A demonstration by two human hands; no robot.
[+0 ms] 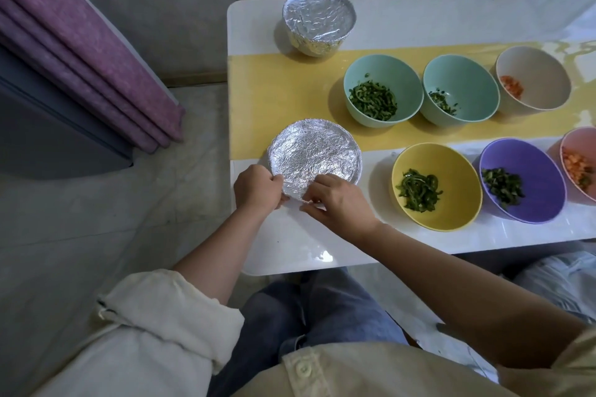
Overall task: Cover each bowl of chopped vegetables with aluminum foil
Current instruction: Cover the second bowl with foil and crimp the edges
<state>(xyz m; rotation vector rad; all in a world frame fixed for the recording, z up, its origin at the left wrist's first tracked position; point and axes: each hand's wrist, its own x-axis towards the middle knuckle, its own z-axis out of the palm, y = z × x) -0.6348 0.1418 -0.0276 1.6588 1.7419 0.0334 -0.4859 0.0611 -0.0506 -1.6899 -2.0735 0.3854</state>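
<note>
- Table [419, 19]: six open bowls [364, 74] wait to my right, within reach.
- Foiled bowl [314, 158] sits at the near-left edge, close for crimping.
- Left hand [258, 187] and right hand [338, 200] each pinch its near foil rim, sealing it.

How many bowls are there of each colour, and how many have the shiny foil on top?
Foil-covered: 2, the far foil-covered bowl and the near foil-covered bowl
Teal: 2, the left teal bowl and the right teal bowl
Beige bowl: 1
Yellow bowl: 1
Purple bowl: 1
Pink bowl: 1
Total: 8 bowls
</note>
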